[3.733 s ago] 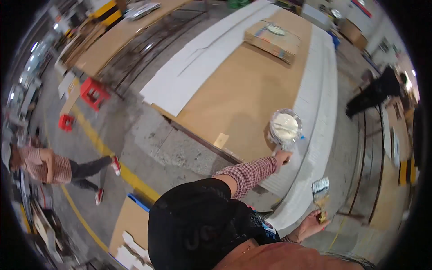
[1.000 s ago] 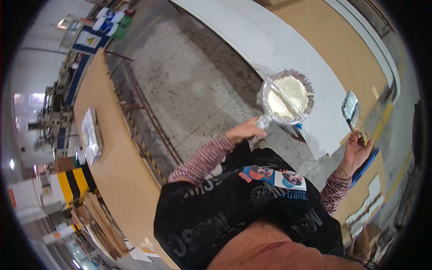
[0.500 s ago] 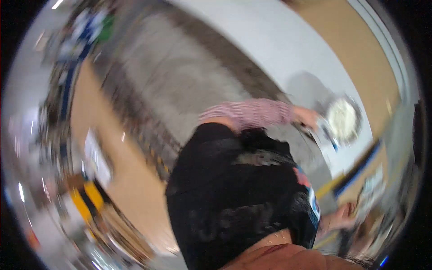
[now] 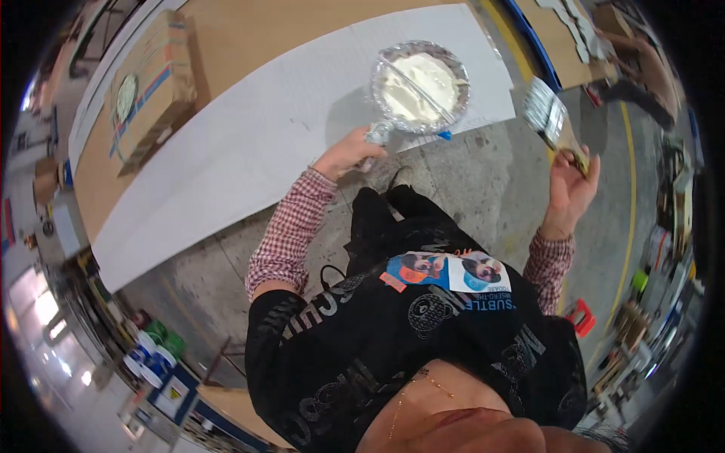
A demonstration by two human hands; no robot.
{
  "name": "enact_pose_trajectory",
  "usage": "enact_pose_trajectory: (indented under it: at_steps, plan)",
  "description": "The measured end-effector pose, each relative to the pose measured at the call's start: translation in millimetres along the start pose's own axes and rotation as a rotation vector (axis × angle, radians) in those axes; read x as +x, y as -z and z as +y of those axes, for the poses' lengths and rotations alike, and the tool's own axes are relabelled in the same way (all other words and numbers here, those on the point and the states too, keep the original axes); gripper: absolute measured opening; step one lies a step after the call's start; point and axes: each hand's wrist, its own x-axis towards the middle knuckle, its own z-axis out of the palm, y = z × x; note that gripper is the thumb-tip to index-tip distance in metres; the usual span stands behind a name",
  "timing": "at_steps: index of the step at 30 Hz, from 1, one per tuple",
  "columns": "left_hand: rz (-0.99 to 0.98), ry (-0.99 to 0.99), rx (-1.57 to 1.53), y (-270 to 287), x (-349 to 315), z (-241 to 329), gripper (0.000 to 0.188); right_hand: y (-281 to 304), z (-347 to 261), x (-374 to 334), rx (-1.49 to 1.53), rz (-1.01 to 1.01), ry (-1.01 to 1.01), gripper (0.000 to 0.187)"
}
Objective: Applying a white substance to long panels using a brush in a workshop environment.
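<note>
My left hand (image 4: pixel 351 153) is closed round the film-wrapped handle of a round pan (image 4: pixel 461 113). Clear plastic film covers the pan's sides, and a thin bar lies across its top. Inside is a thick cream-white paste (image 4: pixel 415 90). The pan is over the near edge of a long white sheet (image 4: pixel 272 143); its shadow falls beside it. Off to the right, my right hand (image 4: pixel 572 189) grips a wide paintbrush (image 4: pixel 560 130) by its wooden handle. The brush points up and away from me, white stuff coating its bristles, apart from the pan.
A cardboard box (image 4: pixel 155 87) sits at the far left on the brown board (image 4: pixel 264 26) beneath the white sheet. Another person (image 4: pixel 642 72) is at the far right by a second brown board. Grey floor (image 4: pixel 483 181) shows below; a red object (image 4: pixel 580 317) stands at right.
The view has swung round, and the blur has cleared. The left hand still has the pan. The brush in the right hand now shows plainly.
</note>
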Motion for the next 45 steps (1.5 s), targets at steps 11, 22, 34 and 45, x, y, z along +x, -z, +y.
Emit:
enact_pose_trajectory:
  at_steps: [11,22,34,45]
  plan:
    - [-0.13,0.023,0.308,29,14,55,0.028,-52,69,20,-0.624,0.003,0.514,0.025]
    - [-0.283,0.064,0.346,69,59,37,0.041,-73,164,84,-1.473,-0.119,0.383,0.026]
    - [0.291,0.017,-0.18,92,41,-2,0.032,-75,181,93,-1.652,-0.129,0.389,0.032]
    - [0.288,-0.531,1.513,-23,-14,-110,0.079,-73,190,80,-1.612,-0.175,0.374,0.032]
